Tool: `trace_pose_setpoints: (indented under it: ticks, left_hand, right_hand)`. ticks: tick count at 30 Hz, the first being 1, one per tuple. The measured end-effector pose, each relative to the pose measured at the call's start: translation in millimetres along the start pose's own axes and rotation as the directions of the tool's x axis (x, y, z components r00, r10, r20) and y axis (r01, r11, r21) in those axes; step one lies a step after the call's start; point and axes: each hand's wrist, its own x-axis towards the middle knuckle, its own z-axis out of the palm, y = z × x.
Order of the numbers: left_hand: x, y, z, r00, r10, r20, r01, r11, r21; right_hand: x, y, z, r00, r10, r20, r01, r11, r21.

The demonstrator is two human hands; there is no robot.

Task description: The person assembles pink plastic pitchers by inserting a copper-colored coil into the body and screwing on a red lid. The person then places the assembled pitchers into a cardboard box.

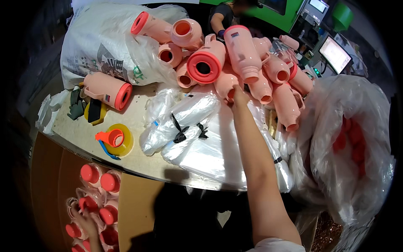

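Note:
My right arm stretches over the table, and my right hand (pixel 239 96) grips the open neck of a pink thermos body (pixel 225 82) low in a pile. Its fingertips are partly hidden at the mouth. At the lower left, my left hand (pixel 85 220) is down in a cardboard box (pixel 54 180), fingers apart beside a pink thermos with a red cap (pixel 88 203) in clear plastic. Several more capped thermoses (pixel 110 182) stand around that hand. Above my right hand lies a pink thermos body with a red base ring (pixel 205 65).
Clear plastic bags (pixel 205 147) tied with black strips cover the table middle. Tape rolls (pixel 124 145), an orange ring and another thermos (pixel 108 90) lie left. A white sack (pixel 100 46) stands behind. A plastic bag of red parts (pixel 348 105) is right; a person (pixel 222 19) works beyond.

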Motion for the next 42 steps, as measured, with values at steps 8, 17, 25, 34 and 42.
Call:
trace_pose_setpoints:
  ticks: [8, 17, 25, 34, 42]
  left_hand:
    - [-59.2, 320.8, 133.7, 0.647, 0.675, 0.354, -0.436, 0.709, -0.555]
    - [-201.0, 419.7, 196.0, -0.205, 0.792, 0.575, 0.601, 0.566, -0.564]
    - [-115.9, 384.4, 134.3, -0.164, 0.474, 0.865, 0.407, 0.831, -0.379]
    - [-139.2, 359.5, 121.4, -0.140, 0.570, 0.810, 0.761, 0.585, -0.280]
    - [-153.4, 348.0, 145.4, 0.130, 0.437, 0.890, 0.192, 0.869, -0.455]
  right_hand:
    - [-185.1, -57.6, -269.5, 0.934, -0.246, 0.258, 0.305, 0.926, -0.223]
    - [-326.0, -32.6, -384.8, 0.597, 0.043, 0.801, 0.210, 0.955, -0.208]
    - [-363.3, -115.3, -588.9, 0.803, -0.593, -0.050, 0.278, 0.448, -0.850]
    - [-299.8, -83.2, -651.3, 0.901, -0.300, -0.315, -0.325, 0.016, -0.946]
    - [-300.6, -59.9, -685.1, 0.882, -0.410, -0.231, -0.190, 0.139, -0.972]
